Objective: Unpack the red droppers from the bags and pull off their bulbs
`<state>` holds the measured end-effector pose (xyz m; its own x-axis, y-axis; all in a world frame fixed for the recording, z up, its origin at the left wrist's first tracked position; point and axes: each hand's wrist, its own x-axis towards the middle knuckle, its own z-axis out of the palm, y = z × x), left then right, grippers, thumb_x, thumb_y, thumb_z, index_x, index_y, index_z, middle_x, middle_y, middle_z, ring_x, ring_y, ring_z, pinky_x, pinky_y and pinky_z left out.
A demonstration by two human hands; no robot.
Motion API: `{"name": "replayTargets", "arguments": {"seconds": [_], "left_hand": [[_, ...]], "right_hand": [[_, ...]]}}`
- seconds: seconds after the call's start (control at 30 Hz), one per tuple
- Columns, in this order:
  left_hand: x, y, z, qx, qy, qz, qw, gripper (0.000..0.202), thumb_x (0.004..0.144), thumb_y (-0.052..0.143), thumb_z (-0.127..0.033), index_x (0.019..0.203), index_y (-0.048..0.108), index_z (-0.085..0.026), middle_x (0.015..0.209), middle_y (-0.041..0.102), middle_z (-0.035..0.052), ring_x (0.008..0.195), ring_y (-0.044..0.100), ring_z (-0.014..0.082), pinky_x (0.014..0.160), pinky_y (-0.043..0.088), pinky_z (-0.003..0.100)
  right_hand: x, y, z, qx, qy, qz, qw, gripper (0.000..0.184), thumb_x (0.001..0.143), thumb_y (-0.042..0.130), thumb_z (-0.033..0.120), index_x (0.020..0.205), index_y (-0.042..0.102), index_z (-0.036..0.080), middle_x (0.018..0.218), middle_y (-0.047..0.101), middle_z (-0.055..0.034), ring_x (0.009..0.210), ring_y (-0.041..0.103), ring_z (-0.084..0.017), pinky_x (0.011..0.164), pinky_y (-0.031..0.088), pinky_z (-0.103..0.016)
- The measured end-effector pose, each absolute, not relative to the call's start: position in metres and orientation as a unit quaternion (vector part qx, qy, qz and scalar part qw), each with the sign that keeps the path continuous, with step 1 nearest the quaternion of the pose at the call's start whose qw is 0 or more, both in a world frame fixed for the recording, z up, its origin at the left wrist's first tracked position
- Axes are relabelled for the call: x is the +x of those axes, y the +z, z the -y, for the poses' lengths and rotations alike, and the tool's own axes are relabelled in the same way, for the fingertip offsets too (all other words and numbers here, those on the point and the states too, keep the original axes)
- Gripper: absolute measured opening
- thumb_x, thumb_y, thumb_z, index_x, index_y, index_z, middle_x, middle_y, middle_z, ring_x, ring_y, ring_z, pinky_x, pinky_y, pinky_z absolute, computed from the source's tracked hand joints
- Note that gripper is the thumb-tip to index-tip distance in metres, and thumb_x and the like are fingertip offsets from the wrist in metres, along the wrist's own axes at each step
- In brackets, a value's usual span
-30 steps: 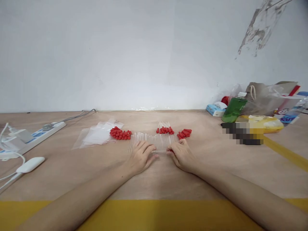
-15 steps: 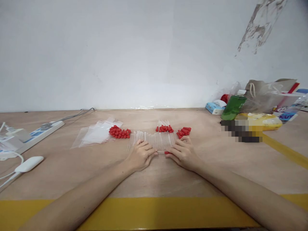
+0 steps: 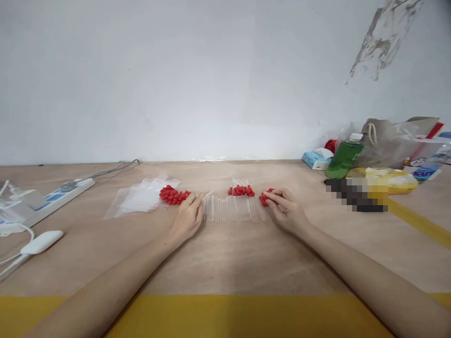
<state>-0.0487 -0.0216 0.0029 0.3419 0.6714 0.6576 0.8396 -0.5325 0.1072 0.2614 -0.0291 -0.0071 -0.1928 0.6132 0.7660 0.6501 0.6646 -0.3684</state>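
A row of thin clear glass dropper tubes (image 3: 234,209) lies side by side on the table between my hands. My left hand (image 3: 188,216) is closed at the row's left end, and a thin glass tube (image 3: 209,193) slants out from its fingertips. Just behind that hand lies a heap of red rubber bulbs (image 3: 172,194). On the other side, my right hand (image 3: 289,210) pinches at a smaller group of red rubber bulbs (image 3: 263,201), partly hiding them. Beyond the row, assembled droppers (image 3: 241,189) lie with their red bulbs toward me.
Clear plastic bags (image 3: 141,197) are spread at the left, beside a white power strip (image 3: 59,199) with cables. Back right stand a tissue pack (image 3: 315,159), a green bottle (image 3: 344,156) and a yellow packet (image 3: 398,180). Yellow tape (image 3: 225,314) runs along the front edge.
My hands have parted from the red-ended tube held between them. The left moved left to the row's end, the right moved outward to the bulbs at the right.
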Motion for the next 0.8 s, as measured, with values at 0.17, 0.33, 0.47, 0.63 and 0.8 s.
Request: {"name": "replayTargets", "arguments": {"seconds": [0.17,0.33,0.47,0.63,0.8], "left_hand": [[-0.041,-0.006,0.006,-0.808,-0.316,0.481,0.127,0.034,0.085,0.034,-0.016,0.115,0.051,-0.016,0.081,0.053,0.0056,0.074,0.054,0.0163,0.066,0.044,0.027],[-0.041,-0.007,0.005,-0.808,-0.337,0.473,0.102,0.024,0.083,0.041,-0.020,0.102,0.055,-0.015,0.082,0.058,0.0048,0.074,0.055,0.0166,0.069,0.045,0.029],[-0.040,-0.004,0.010,-0.820,-0.324,0.466,0.075,0.032,0.081,0.049,-0.037,0.103,0.056,-0.015,0.079,0.056,0.0046,0.076,0.055,0.0177,0.071,0.045,0.031],[-0.041,-0.001,0.017,-0.821,-0.329,0.457,0.096,0.036,0.081,0.048,-0.044,0.103,0.058,-0.017,0.089,0.057,0.0060,0.086,0.053,0.0205,0.080,0.041,0.036],[-0.044,0.001,0.023,-0.822,-0.322,0.457,0.104,0.031,0.083,0.046,-0.041,0.100,0.060,-0.018,0.095,0.057,0.0064,0.091,0.050,0.0205,0.081,0.038,0.037]], "right_hand": [[0.261,-0.002,0.020,-0.493,0.006,0.709,0.503,0.028,0.082,0.045,0.032,0.099,0.059,0.016,0.084,0.057,-0.0073,0.073,0.054,-0.015,0.064,0.046,-0.029],[0.273,0.013,-0.005,-0.565,0.089,0.657,0.490,0.025,0.072,0.056,0.037,0.083,0.061,0.015,0.071,0.062,-0.0036,0.057,0.050,-0.012,0.055,0.041,-0.025],[0.274,0.014,-0.013,-0.571,0.068,0.667,0.474,0.024,0.074,0.054,0.037,0.083,0.064,0.017,0.078,0.065,-0.0038,0.065,0.053,-0.014,0.062,0.039,-0.026],[0.272,0.004,-0.003,-0.569,-0.055,0.716,0.400,0.023,0.079,0.049,0.037,0.084,0.067,0.024,0.081,0.067,-0.0015,0.081,0.052,-0.017,0.078,0.030,-0.033],[0.268,0.003,0.000,-0.577,-0.105,0.737,0.337,0.024,0.079,0.050,0.040,0.076,0.067,0.023,0.081,0.065,-0.0035,0.085,0.050,-0.020,0.079,0.023,-0.036]]}}
